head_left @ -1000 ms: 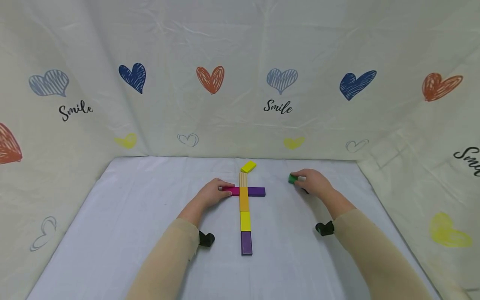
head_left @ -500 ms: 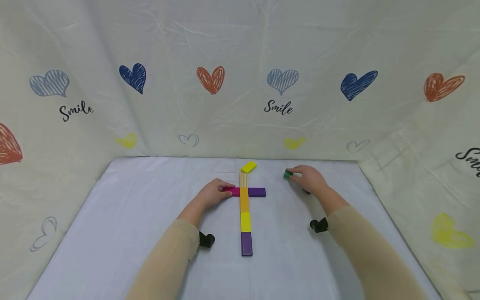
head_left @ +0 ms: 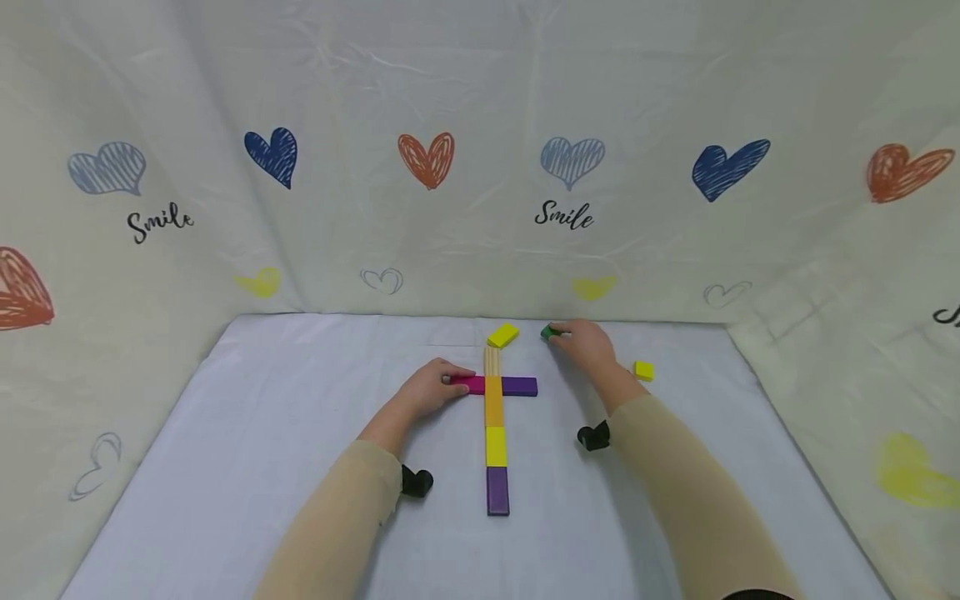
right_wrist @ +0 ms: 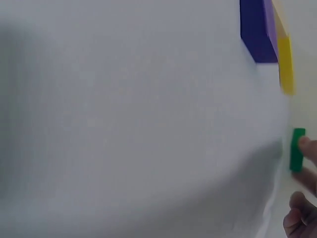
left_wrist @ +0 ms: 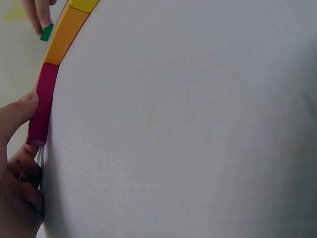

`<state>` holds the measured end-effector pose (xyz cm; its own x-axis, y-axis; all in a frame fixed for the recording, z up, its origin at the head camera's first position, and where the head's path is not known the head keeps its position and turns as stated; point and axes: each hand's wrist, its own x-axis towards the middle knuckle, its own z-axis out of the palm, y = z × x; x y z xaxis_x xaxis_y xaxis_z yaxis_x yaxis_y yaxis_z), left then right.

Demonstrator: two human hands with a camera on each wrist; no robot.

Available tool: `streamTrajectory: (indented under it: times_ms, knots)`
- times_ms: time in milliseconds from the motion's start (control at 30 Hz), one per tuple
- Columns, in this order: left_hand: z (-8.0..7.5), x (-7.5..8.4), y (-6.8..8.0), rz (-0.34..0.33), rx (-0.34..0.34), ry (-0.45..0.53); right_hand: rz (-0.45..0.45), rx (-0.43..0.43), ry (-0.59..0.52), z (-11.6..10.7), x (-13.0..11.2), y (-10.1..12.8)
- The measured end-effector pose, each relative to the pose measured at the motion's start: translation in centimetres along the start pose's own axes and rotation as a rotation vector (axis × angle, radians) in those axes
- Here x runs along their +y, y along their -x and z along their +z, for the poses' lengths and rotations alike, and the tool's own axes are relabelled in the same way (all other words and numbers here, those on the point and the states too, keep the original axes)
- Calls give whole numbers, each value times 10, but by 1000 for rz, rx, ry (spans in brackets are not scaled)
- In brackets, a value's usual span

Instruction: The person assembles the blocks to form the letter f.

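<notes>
A small green wooden block [head_left: 550,332] is pinched in the right hand [head_left: 583,345] near the cross's top; the left hand [head_left: 427,388] pinches the magenta wooden bar [head_left: 469,384]. Careful placement is judged next.

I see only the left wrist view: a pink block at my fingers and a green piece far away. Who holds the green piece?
Observer: The right hand pinches the green block.
Operator: What is the pink block joined to?
Observer: The pink block and a purple block form the arms of a cross on the table.
Operator: Anything loose nearby?
Observer: A yellow block lies tilted beyond the cross; a small yellow cube sits right of the right hand.
</notes>
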<state>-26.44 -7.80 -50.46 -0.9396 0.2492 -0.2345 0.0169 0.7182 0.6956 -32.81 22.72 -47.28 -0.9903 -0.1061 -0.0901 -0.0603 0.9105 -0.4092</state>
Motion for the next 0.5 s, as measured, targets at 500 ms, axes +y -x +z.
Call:
streamTrajectory:
  times_ms: [500]
  knots:
    - [1, -1, -1, 1, -7, -16, 47, 45, 3, 30, -15, -14]
